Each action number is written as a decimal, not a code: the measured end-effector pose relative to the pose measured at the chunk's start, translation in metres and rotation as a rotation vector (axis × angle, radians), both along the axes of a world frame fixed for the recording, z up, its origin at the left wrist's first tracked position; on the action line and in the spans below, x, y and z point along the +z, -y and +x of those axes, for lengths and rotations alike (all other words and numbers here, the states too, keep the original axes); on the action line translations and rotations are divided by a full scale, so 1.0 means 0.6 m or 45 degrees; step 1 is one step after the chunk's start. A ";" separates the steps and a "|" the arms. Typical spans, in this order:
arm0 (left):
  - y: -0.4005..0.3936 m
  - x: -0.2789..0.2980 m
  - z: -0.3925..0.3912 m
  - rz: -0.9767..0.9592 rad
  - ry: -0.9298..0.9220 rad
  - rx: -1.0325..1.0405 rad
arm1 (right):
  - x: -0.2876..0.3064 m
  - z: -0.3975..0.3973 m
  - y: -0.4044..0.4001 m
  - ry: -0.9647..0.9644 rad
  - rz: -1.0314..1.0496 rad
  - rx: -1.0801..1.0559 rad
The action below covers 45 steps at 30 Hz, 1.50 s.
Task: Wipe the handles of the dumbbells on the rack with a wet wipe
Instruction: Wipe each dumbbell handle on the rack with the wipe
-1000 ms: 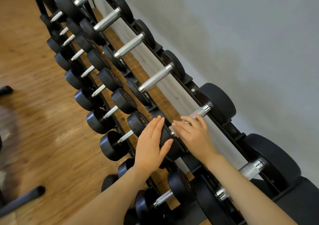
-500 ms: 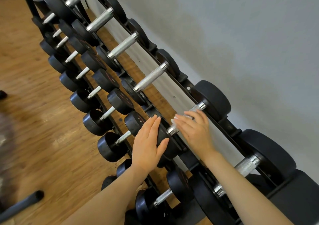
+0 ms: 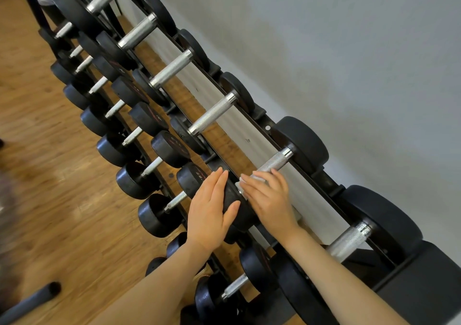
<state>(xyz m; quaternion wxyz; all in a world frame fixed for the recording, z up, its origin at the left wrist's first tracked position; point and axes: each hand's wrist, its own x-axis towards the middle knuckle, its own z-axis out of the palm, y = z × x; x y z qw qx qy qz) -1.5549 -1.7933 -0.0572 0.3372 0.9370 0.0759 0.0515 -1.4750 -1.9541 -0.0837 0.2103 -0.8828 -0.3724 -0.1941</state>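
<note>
The right hand (image 3: 270, 201) lies over the near end of a dumbbell handle (image 3: 274, 163) on the top tier of the rack (image 3: 331, 183), fingers fairly straight and pointing up and left along the bar. A white wipe (image 3: 245, 181) is pressed between those fingers and the metal; only small bits of it peek out at the fingertips and along the edge of the hand by the near weight. Whether the thumb curls under the bar I cannot tell, since the hand hides it. The far half of the knurled handle runs bare from the fingertips up to the far weight (image 3: 303, 142) beside the wall (image 3: 349, 62).

The left hand (image 3: 210, 211) is flat and open, fingers together, resting on the near weight (image 3: 234, 200) of the same dumbbell, thumb spread across its rim. The two hands sit just beside each other with the weight's edge between them.

More dumbbells fill the tiers, their handles bare, above a wood floor (image 3: 50, 200).
</note>
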 end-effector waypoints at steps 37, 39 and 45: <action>-0.003 0.009 0.000 0.085 -0.048 -0.036 | 0.022 -0.008 0.017 -0.283 0.095 0.069; -0.002 0.008 0.001 0.087 -0.044 -0.034 | 0.022 -0.016 0.011 -0.327 0.131 0.045; -0.001 0.011 0.000 0.092 -0.038 -0.031 | 0.021 -0.011 0.019 -0.405 0.205 -0.017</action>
